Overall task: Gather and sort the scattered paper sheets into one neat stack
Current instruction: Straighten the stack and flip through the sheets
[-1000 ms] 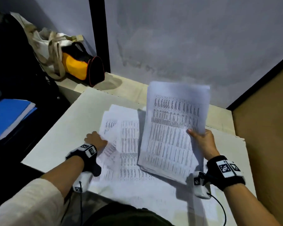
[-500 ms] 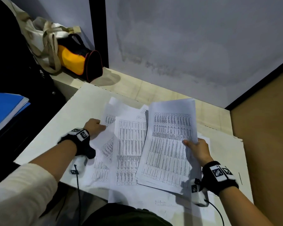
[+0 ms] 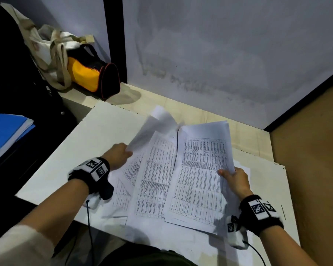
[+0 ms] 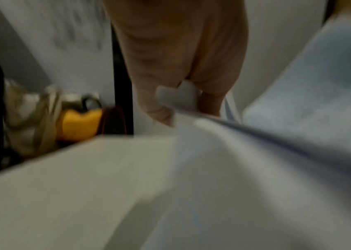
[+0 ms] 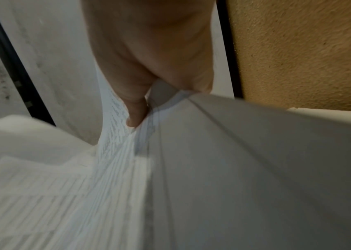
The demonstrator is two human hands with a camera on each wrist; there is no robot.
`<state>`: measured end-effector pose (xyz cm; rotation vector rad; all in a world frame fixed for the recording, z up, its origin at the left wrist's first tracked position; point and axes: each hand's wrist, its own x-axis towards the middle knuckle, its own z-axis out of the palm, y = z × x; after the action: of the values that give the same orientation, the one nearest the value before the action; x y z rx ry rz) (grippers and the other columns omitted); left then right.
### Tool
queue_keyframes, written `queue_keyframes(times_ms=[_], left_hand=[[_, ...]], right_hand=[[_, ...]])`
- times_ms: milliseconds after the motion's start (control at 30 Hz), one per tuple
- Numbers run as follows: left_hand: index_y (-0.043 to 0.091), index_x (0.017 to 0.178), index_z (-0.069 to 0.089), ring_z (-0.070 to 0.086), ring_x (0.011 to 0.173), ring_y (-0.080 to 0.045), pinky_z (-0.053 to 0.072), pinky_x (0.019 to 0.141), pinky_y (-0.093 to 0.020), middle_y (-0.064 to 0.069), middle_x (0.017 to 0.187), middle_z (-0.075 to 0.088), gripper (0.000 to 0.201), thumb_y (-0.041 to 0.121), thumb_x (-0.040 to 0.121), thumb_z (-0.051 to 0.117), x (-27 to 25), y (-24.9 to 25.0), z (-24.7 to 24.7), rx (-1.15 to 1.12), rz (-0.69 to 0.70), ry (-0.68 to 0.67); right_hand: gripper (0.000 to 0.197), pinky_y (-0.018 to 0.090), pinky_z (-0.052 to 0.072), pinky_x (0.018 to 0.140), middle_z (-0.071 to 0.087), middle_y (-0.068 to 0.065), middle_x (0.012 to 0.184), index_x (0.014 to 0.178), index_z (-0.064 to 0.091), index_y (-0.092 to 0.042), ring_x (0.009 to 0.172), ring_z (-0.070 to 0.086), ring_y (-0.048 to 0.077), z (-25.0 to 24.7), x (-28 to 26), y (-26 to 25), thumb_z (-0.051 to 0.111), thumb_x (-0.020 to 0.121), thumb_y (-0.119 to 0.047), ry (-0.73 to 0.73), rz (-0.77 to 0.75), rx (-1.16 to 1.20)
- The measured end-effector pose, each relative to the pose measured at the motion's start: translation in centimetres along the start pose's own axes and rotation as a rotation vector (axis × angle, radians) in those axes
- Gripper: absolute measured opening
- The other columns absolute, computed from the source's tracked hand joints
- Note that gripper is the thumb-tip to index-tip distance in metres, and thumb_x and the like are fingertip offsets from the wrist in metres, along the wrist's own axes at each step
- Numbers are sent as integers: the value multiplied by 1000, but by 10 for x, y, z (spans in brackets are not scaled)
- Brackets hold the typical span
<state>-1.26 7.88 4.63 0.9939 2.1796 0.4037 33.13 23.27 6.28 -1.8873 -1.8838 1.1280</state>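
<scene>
My right hand (image 3: 236,181) pinches the gathered stack (image 3: 202,175) by its edge, thumb on top, so it stays squared above the board (image 3: 96,143). My left hand (image 3: 117,155) pinches a loose sheet (image 3: 154,129) by its corner — lifted clear to join them.

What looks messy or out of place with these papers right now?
The loose sheets lie fanned and skewed on the table, not squared with the stack gripped by the right hand; the left hand lifts one.

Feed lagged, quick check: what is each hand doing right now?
Left hand: pinching a lifted loose sheet.
Right hand: gripping the gathered paper stack.
</scene>
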Motion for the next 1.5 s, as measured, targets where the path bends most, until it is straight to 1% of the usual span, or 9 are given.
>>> queue_keyframes(times_ms=[167, 433, 600, 767, 867, 1167, 1333, 1433, 1500], left_hand=[[11, 64, 43, 43, 53, -19, 30, 49, -28, -8, 66, 50, 34, 25, 95, 45, -22, 3, -31, -11, 22, 148], [2, 68, 51, 51, 61, -28, 36, 53, -29, -18, 69, 55, 31, 21, 93, 48, -44, 22, -90, 4, 93, 409], [-4, 73, 55, 51, 60, -26, 39, 57, -32, -19, 69, 56, 31, 21, 92, 52, -51, 12, -90, -44, 75, 413], [3, 67, 49, 46, 43, -23, 38, 44, -25, -10, 54, 50, 33, 22, 94, 49, -62, 4, -65, -136, 21, 273], [6, 64, 47, 43, 39, -21, 37, 46, -26, -9, 50, 48, 34, 21, 94, 48, -67, 5, -57, -113, 3, 181], [6, 67, 47, 54, 68, -26, 38, 62, -29, -14, 70, 57, 27, 15, 92, 51, -73, 30, -124, 64, 173, 430], [-6, 77, 57, 53, 74, -25, 38, 67, -33, -19, 78, 57, 28, 19, 91, 56, -80, 27, -147, 51, 129, 571], [-9, 77, 57, 50, 70, -24, 38, 65, -34, -19, 72, 53, 28, 16, 90, 56, -81, 17, -172, -41, 131, 654], [-4, 70, 53, 52, 49, -20, 44, 50, -30, -16, 61, 49, 30, 17, 91, 55, -79, 4, -188, -178, 88, 656]], right_hand=[[31, 30, 46, 66, 64, 15, 85, 104, 63, 1, 76, 61, 29, -2, -3, 5, 66, 85, -23, 1, -3, -20], [32, 28, 40, 65, 61, 12, 85, 105, 63, 3, 76, 57, 27, -12, -15, 1, 64, 86, -24, 30, -47, -104], [36, 28, 46, 60, 60, 11, 87, 113, 60, 4, 76, 58, 27, -17, -24, 5, 63, 87, -21, 9, -52, -114], [33, 25, 38, 53, 59, 11, 84, 111, 61, 2, 67, 53, 23, -23, -28, -2, 63, 88, -22, 8, -64, -178], [33, 29, 45, 62, 61, 11, 84, 110, 62, 0, 70, 55, 25, -27, -29, -4, 63, 88, -24, 6, -76, -196], [36, 33, 49, 66, 62, 13, 84, 109, 61, 2, 73, 58, 28, -25, -33, -3, 64, 87, -26, 1, -62, -202], [35, 23, 31, 47, 55, 6, 76, 111, 59, 4, 64, 51, 21, -30, -39, -4, 62, 89, -24, -13, -46, -204], [36, 22, 29, 44, 48, -1, 66, 112, 58, 5, 55, 45, 12, -31, -42, -3, 60, 90, -23, -15, -22, -186], [36, 22, 29, 45, 50, 1, 67, 112, 57, 6, 55, 45, 11, -31, -42, -4, 60, 90, -22, -16, -16, -165]])
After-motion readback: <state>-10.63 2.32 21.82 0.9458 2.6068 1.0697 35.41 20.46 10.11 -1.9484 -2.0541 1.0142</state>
